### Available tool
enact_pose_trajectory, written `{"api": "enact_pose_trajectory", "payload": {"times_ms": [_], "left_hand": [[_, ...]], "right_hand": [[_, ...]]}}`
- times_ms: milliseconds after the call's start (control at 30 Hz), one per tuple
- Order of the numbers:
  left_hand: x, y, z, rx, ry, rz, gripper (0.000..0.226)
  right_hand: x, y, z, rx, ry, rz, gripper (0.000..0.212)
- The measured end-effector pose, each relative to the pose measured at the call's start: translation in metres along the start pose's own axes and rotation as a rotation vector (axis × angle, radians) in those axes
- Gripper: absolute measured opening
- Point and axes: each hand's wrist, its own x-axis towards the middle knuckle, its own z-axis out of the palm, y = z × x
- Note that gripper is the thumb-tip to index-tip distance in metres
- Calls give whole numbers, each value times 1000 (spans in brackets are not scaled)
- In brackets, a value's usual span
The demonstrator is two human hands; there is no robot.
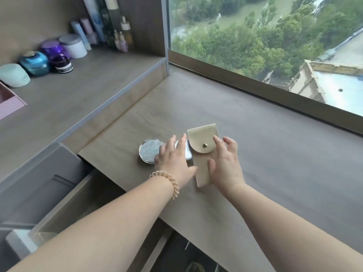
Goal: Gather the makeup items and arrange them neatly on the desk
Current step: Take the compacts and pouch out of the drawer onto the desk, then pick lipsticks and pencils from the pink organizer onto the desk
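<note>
A beige pouch (201,152) with a brass snap lies flat on the grey-brown desk (275,163). My right hand (225,163) rests on its right side, thumb on the pouch body and fingers spread by the flap. My left hand (173,160) lies with fingers apart over a round white compact (187,152), which is mostly hidden beneath it. A second round compact (149,151) with a pearly lid sits just left of that hand. Neither hand is closed around anything.
A raised shelf (78,91) at the left holds several jars, tubes and bottles (64,50) and a pink tray (9,104). An open drawer (64,195) sits below the desk's left front edge. A large window (275,46) runs along the far side.
</note>
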Motion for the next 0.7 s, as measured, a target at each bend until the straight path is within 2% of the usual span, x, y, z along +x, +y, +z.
{"api": "enact_pose_trajectory", "payload": {"times_ms": [167,267,333,467,700], "left_hand": [[-8,3,24,174,-42,-4,91],[-11,-4,27,218,-79,-20,86],[-13,-10,24,208,-69,-6,81],[-17,-20,6,195,-21,4,75],[-36,-81,-75,181,176,-141,73]], "right_hand": [[0,16,10,-59,38,118,57],[-1,19,11,-256,-6,170,52],[0,14,10,-319,8,113,51],[4,-19,11,-275,27,-59,47],[-4,-135,52,-234,-83,-409,47]]}}
